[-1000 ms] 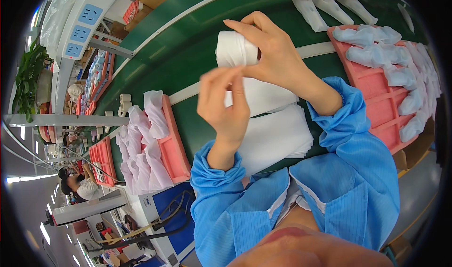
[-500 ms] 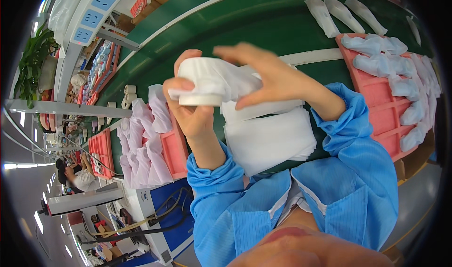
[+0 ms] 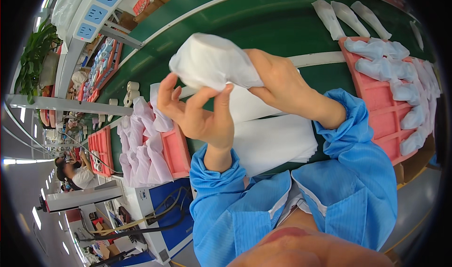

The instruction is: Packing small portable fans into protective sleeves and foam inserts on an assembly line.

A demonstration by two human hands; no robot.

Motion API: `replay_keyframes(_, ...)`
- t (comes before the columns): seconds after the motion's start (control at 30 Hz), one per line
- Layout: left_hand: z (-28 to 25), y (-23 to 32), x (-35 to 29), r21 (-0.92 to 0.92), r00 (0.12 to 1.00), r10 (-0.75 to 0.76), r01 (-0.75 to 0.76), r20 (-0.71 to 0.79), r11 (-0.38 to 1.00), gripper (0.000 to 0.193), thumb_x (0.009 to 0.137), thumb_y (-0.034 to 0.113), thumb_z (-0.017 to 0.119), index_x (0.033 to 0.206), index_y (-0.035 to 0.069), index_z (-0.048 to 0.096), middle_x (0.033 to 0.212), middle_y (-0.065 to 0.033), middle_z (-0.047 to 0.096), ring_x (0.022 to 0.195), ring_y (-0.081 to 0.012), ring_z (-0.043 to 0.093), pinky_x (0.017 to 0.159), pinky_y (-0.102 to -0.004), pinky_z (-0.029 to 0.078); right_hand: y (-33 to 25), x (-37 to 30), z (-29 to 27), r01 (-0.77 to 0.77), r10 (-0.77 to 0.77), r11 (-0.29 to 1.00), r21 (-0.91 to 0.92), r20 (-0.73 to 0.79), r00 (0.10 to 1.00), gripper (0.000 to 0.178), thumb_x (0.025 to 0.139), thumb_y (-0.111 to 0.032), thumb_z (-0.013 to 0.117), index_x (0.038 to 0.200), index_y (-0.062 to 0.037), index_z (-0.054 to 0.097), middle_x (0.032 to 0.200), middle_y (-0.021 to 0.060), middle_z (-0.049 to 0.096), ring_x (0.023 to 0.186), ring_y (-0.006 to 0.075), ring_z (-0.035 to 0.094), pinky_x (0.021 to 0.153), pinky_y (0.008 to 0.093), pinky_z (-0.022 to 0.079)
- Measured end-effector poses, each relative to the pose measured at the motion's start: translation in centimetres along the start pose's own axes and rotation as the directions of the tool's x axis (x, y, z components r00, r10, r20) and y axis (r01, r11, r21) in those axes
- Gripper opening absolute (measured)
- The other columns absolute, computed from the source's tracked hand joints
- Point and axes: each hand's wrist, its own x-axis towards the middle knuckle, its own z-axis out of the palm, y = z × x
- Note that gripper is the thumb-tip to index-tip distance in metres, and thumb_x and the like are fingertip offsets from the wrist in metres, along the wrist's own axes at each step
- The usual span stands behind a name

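Long white ceiling strip lights (image 3: pixel 36 219): glaring, burnt out to flat white at left.
Smooth dark-green worktop (image 3: pixel 270 26): evenly lit, with a faint, diffuse sheen.
Crinkled translucent white bundle (image 3: pixel 212 59): bright, its fine texture washed out and slightly soft.
Narrow white bench edging (image 3: pixel 174 29): bowed by fisheye distortion.
Distant grey workshop (image 3: pixel 28 187): small and unsharp.
Picture rim: darkened to black.

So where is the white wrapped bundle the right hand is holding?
In the head view, the white wrapped bundle is left of upper centre, its right end in the right hand, the left hand at its lower edge.
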Motion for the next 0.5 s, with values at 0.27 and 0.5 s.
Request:
replay_keyframes(0.27,-1.2,-2.0,2.2,-0.523,0.804,-0.590,0.474,-0.070,0.708,0.008,0.084,0.003,0.066,0.089,0.002,0.060,0.115,-0.0104,0.056,0.099,-0.0175,0.054,0.088,-0.0324,0.041,1.6,0.4,-2.1,-0.177,-0.076,0.878,0.444,0.496,0.865,0.040,0.083,-0.020,0.071,0.112,0.0016,0.054,0.093,0.0174,0.063,0.079,0.0273,0.061,0.072,0.0348,0.048)
replay_keyframes(0.5,0.9,-1.3,1.6,-0.199,0.934,-0.266,0.316,0.239,0.928,0.008,0.080,0.006,0.073,0.085,0.005,0.068,0.102,-0.0102,0.061,0.097,-0.0237,0.059,0.083,-0.0323,0.045,15.1,1.5,-0.6,-0.443,0.472,0.855,-0.269,0.051,0.880,0.043,0.086,-0.020,0.066,0.123,-0.0051,0.052,0.102,0.0159,0.064,0.087,0.0297,0.066,0.073,0.0406,0.052)
